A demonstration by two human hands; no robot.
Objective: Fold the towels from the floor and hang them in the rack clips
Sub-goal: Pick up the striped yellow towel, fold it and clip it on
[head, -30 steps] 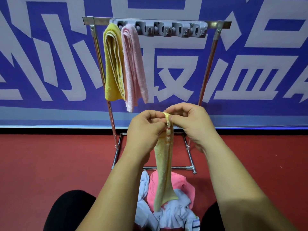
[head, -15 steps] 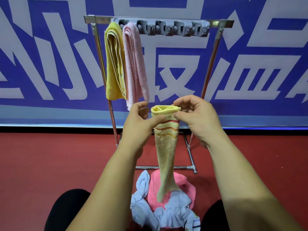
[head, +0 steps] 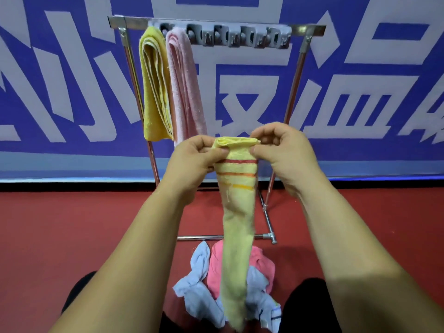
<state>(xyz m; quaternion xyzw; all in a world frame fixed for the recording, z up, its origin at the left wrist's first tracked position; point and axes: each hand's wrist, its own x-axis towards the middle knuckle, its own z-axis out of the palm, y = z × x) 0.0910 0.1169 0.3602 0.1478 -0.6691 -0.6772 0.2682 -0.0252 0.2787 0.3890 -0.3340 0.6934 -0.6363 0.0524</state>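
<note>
Head, hands pinch towel, rack holds two

The person's left forearm and right forearm are both bare from the wrist down to the lower edge of the view, with no fabric on them. The left grip and right grip are bare as well, broad, with short fingers. Black trousers of plain matte cloth cover the legs. They show as a rounded dark left knee and a larger dark right knee.
</note>
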